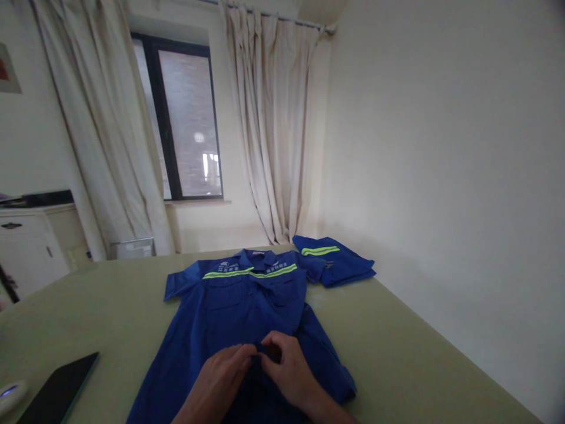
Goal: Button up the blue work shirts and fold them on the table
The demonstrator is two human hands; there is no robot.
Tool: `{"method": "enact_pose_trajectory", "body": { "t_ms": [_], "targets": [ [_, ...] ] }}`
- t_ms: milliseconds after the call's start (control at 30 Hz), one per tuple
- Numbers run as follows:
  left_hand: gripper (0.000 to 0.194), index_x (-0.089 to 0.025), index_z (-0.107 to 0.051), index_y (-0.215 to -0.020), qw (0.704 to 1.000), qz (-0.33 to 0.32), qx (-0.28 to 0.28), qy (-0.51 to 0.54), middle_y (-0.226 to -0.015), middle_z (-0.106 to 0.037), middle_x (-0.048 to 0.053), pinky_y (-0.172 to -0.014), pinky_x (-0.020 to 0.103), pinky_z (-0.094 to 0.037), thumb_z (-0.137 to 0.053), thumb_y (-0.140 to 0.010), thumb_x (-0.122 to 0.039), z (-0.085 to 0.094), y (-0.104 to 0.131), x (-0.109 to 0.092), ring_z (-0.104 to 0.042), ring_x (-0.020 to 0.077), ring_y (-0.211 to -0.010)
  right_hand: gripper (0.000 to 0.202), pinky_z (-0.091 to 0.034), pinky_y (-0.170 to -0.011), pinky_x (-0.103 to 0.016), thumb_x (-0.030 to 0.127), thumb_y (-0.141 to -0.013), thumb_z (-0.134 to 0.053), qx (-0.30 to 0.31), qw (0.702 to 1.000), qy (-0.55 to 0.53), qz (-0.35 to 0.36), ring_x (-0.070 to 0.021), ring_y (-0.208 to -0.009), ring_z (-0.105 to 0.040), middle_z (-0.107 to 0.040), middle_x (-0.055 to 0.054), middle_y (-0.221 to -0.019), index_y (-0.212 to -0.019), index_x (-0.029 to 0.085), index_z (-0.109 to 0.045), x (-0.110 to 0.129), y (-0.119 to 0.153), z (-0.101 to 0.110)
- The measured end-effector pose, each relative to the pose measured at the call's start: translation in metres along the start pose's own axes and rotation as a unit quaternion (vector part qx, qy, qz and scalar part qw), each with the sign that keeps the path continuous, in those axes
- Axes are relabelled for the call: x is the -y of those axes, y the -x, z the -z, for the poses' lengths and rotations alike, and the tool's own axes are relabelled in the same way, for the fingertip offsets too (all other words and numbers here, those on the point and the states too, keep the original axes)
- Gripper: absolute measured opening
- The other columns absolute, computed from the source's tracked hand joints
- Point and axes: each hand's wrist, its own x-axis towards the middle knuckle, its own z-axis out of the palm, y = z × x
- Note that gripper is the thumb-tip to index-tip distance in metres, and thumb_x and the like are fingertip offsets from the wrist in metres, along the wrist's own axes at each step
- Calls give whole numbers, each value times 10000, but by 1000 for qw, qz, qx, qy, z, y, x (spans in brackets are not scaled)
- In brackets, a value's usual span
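Observation:
A blue short-sleeved work shirt (233,318) lies spread front up, its collar at the far end. Yellow-green reflective strips and white lettering cross its chest, above two flap pockets. Over the lower middle of the front, my left hand (225,368) pinches a bit of the shirt's cloth. Close beside it on the right, my right hand (286,365) has thumb and forefinger closed on the same raised cloth. Any button between the fingertips is too small and dark to make out. The shirt's lower edge runs out of view beneath my forearms.
A folded blue garment (348,271) with a reflective strip lies at the back right, by the wall (441,176). On the left of the green tabletop (128,318) are a dark flat tablet-like device (62,386) and a white rounded object (11,396). Curtains (273,118) hang behind.

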Motion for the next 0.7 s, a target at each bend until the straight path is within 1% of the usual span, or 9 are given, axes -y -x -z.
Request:
{"method": "enact_pose_trajectory", "body": {
  "t_ms": [100, 200, 267, 333, 467, 600, 633, 700],
  "targets": [
    [204, -307, -679, -1078, 998, 21, 4, 62, -1003, -765, -10, -857, 187, -560, -517, -982, -228, -4, 0, -1, -735, 144, -920, 41, -338, -586, -223, 191, -784, -660, 17, 1000, -19, 1, -116, -626, -477, -565, 44, -667, -797, 183, -698, 1, 1, 1],
    [191, -266, -652, -1071, 991, 56, -4, 121, -1029, -743, 24, -876, 220, -555, -477, -1000, -237, -11, 1, -5, -715, 154, -946, 38, -320, -567, -223, 215, -780, -676, 21, 999, -38, 6, -109, -607, -445, -505, 59, -644, -767, 184, -657, 2, 2, 4],
    [196, -254, -630, -1079, 986, 71, -3, 150, -1003, -730, 27, -865, 231, -549, -451, -1005, -226, -15, 2, -8, -703, 154, -926, 69, -317, -567, -222, 203, -768, -678, 24, 999, -34, 29, -106, -610, -439, -483, 63, -651, -741, 188, -616, 2, 2, 8],
    [194, -253, -604, -1096, 981, 88, 4, 170, -998, -718, 25, -862, 236, -541, -432, -1010, -224, -19, 3, -11, -695, 151, -917, 73, -332, -586, -222, 171, -753, -662, 29, 998, -19, 61, -109, -632, -459, -498, 56, -680, -735, 191, -594, 3, 1, 12],
    [153, -256, -566, -1103, 979, 113, -4, 169, -1030, -697, 39, -879, 253, -531, -442, -1015, -252, -21, 2, -16, -682, 159, -941, 36, -369, -611, -228, 165, -765, -648, 42, 995, 3, 94, -123, -657, -507, -547, 37, -711, -762, 191, -624, 3, 0, 18],
    [143, -249, -581, -1030, 985, 96, -36, 137, -986, -654, 46, -866, 275, -529, -442, -1004, -225, -19, 0, -23, -648, 175, -921, 36, -405, -637, -233, 184, -803, -650, 35, 993, 20, 108, -137, -688, -548, -590, 15, -756, -828, 195, -674, 6, 1, 21],
    [148, -248, -584, -1024, 986, 91, -44, 133, -976, -648, 45, -858, 275, -531, -442, -1000, -213, -18, 0, -24, -643, 175, -912, 37, -414, -648, -238, 209, -829, -649, 34, 993, 23, 112, -141, -697, -554, -597, 9, -766, -841, 196, -681, 8, 2, 22],
    [162, -250, -591, -1023, 987, 81, -59, 127, -960, -643, 39, -844, 269, -534, -439, -998, -201, -17, -1, -26, -638, 170, -892, 153, -437, -699, -255, 303, -915, -607, 25, 993, 14, 116, -156, -741, -576, -617, -11, -791, -847, 195, -692, 10, 3, 22]
  ]
}}
